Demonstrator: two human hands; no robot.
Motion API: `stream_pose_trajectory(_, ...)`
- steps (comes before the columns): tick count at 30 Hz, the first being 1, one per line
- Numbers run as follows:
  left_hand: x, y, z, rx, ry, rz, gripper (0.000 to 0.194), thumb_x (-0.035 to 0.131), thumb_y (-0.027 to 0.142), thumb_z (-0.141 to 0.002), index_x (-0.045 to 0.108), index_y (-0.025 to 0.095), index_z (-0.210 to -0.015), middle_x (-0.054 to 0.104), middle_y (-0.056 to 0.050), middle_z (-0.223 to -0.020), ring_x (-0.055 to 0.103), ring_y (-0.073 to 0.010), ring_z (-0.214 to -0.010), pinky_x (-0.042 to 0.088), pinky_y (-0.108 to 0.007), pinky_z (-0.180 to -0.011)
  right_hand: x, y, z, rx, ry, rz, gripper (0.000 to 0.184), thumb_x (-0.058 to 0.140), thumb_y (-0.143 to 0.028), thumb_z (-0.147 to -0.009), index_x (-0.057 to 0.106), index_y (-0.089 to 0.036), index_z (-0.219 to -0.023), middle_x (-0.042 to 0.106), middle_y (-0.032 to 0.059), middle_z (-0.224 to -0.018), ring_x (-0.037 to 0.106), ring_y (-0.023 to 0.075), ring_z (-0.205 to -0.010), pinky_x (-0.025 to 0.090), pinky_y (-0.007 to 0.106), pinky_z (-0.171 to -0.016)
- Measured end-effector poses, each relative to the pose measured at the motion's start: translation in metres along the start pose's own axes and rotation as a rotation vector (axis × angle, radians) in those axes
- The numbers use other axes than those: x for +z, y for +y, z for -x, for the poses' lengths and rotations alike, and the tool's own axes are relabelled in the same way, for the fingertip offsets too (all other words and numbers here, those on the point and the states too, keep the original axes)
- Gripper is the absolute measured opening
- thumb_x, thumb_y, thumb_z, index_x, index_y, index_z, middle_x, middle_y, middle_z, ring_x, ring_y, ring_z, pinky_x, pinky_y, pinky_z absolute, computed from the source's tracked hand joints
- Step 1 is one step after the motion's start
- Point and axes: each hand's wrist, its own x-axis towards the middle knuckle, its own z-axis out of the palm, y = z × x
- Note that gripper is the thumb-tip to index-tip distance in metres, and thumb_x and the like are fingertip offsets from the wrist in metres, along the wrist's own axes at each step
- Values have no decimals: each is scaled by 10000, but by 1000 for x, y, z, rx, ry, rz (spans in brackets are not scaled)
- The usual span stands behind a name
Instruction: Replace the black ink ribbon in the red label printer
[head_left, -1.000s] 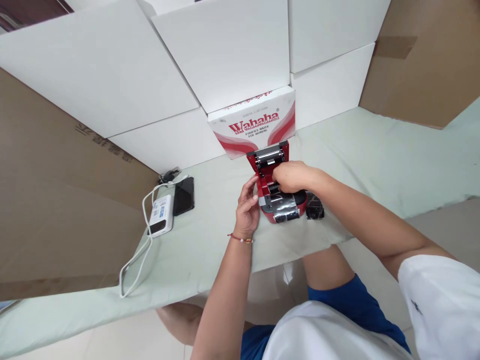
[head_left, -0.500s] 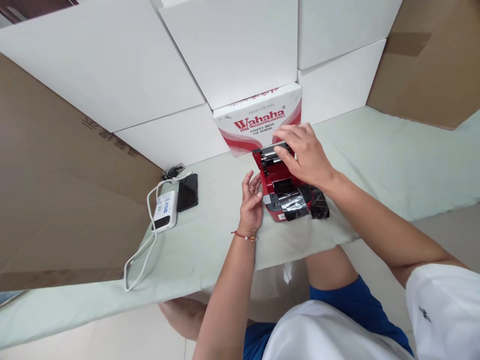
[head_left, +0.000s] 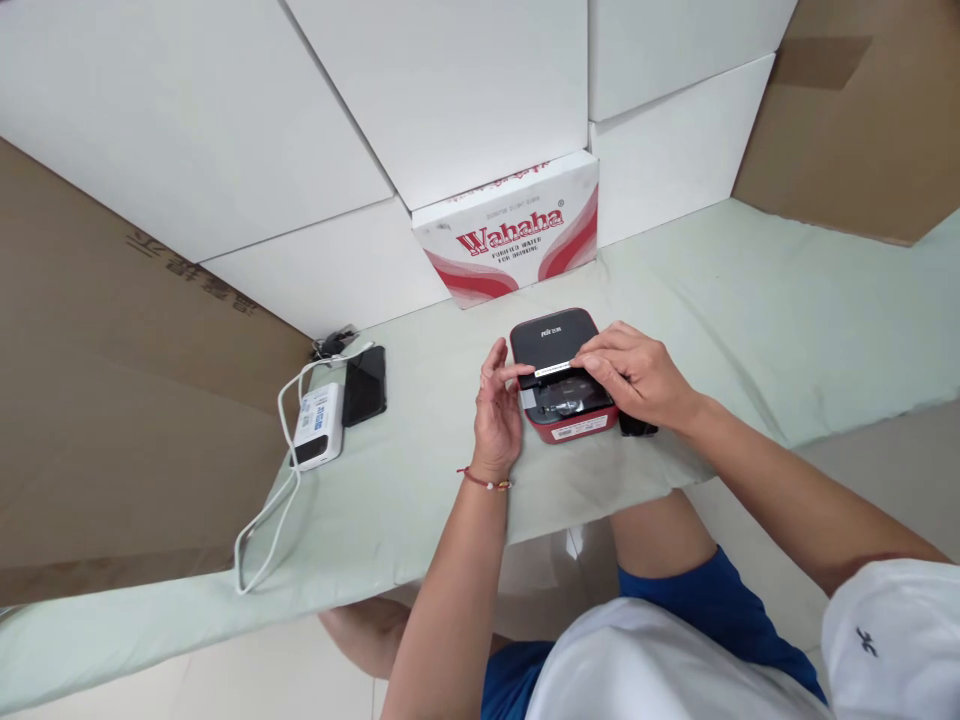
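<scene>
A small red and black printer (head_left: 564, 400) sits on the cloth, its black lid (head_left: 553, 338) lowered over the body. A white strip with small print (head_left: 553, 369) runs along the lid's front edge. My left hand (head_left: 499, 415) is at the printer's left side, fingers apart, the index fingertip touching the lid near the strip. At the strip's right end, my right hand (head_left: 630, 372) has its fingers and thumb closed together on the lid's edge. Glossy dark film (head_left: 576, 398) covers the front of the top. A black piece (head_left: 637, 426) shows partly beneath my right hand.
Behind the printer stands a white and red Wahaha carton (head_left: 510, 240) against white boxes (head_left: 480, 90). To the left lie a black phone (head_left: 365, 385), a white power bank (head_left: 318, 425) and a looped white cable (head_left: 283, 500). Cardboard panels (head_left: 112, 400) flank the cloth-covered table (head_left: 420, 470).
The printer's raised lid has come down, covering the red interior. My right hand moved down and toward me with it. My left index finger now reaches onto the lid.
</scene>
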Motion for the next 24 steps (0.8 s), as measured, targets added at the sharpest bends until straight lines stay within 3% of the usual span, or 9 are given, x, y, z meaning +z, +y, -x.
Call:
stream_pose_trajectory(5, 2, 2, 0, 20, 12, -48, 596, 577, 780, -994, 861, 267, -890, 545, -5, -1710, 287, -382, -1730, 274, -555, -1416, 3, 0, 5, 53, -7, 15, 598, 381, -474, -1177, 803, -235, -827, 809, 79, -948, 648, 199, -841, 533, 386, -822)
stream_pose_trajectory(10, -2, 2, 0, 23, -69, -72, 311, 883, 510, -790, 847, 264, -977, 552, -48, -1708, 307, -427, -1722, 269, -570, -1416, 5, 0, 3, 64, -12, -15, 560, 412, -463, -1169, 803, -227, -844, 804, 76, -935, 646, 201, -838, 520, 396, -823)
stream_pose_trajectory(14, -9, -4, -3, -1, -69, -4, 589, 882, 373, -739, 747, 410, -1310, 560, 33, -1693, 309, -355, -1733, 212, -542, -1453, 10, -6, 5, 84, 37, -29, 476, 479, -407, -1148, 786, -233, -829, 818, 67, -940, 663, 209, -846, 539, 413, -837)
stream_pose_trajectory(18, -16, -9, -3, -35, -60, -1, 927, 865, 298, -739, 512, 539, -1561, 491, 70, -1739, 234, -275, -1768, 158, -499, -1474, 15, -19, 22, 30, 158, -72, 356, 503, -305, -1131, 809, -247, -958, 856, 61, -1019, 764, 219, -973, 595, 458, -1004)
stream_pose_trajectory(21, -18, -11, -2, -66, -59, 16, 1091, 876, 278, -730, 368, 582, -1647, 447, 70, -1771, 192, -253, -1781, 155, -492, -1475, 14, -26, 38, -66, 189, -62, 269, 562, -240, -1095, 814, -253, -1003, 869, 61, -1056, 796, 215, -1001, 612, 485, -1077)
stream_pose_trajectory(24, -19, -14, -2, -78, -75, 4, 1138, 890, 305, -745, 302, 616, -1669, 411, 79, -1796, 194, -253, -1781, 197, -511, -1467, 9, -27, 45, -126, 139, -30, 219, 610, -246, -1066, 821, -271, -1014, 872, 54, -1067, 807, 218, -986, 639, 487, -1056)
